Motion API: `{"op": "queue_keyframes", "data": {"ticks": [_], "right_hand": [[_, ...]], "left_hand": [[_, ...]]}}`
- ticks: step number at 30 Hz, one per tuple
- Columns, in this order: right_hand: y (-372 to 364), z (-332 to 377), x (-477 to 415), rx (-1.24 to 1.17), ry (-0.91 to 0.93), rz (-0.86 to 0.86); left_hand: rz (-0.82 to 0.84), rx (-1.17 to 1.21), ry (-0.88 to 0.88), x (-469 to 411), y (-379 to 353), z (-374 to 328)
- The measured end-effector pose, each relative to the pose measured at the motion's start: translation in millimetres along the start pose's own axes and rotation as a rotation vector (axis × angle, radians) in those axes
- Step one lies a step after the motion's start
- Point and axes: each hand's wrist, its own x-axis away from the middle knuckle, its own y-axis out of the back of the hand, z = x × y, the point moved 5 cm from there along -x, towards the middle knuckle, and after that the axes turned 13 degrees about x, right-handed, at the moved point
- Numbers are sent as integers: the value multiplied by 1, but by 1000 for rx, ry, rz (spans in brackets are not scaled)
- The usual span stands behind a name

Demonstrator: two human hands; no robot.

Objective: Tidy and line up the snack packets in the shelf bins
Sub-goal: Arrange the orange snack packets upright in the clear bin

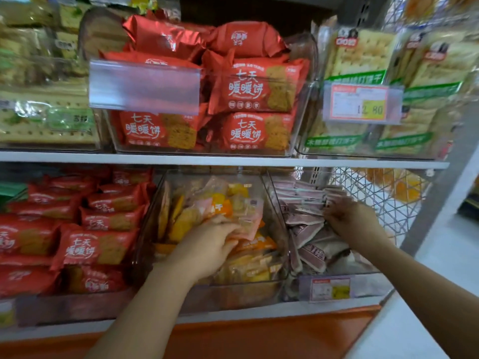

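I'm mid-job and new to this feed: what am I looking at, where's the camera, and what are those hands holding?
There is no machine: these are a person's two bare hands, filmed by one camera on their head, looking forward and down at shop shelves. On the lower shelf stand clear bins. The left hand reaches into the middle bin and grips yellow and orange packets. The right hand is in the right bin, its fingers pinching mauve packets. Red packets lie further left.
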Motion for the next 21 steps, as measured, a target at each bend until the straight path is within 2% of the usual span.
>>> {"op": "queue_keyframes", "data": {"ticks": [2,4,6,8,9,11,12,15,18,21], "right_hand": [[10,5,1,-37,34,-2],[23,16,1,-98,83,-24],[36,37,2,-178,155,-31],[40,71,-2,-234,292,-7],[39,91,-4,-237,376,29],[27,132,-10,-188,524,130],[18,152,-14,-146,590,168],[-8,201,-31,-107,712,253],[-38,228,-58,-51,669,379],[-59,244,-75,-19,633,442]], "left_hand": [[132,34,39,-2,-7,-2],[223,181,71,0,-4,-5],[191,366,83,6,7,-7],[-35,422,58,10,31,-3],[-189,378,24,14,46,3],[-449,189,4,25,72,22],[-506,97,29,30,79,34],[-423,6,146,35,80,59],[-280,-95,213,34,66,66],[-214,-172,231,28,60,69]]}}
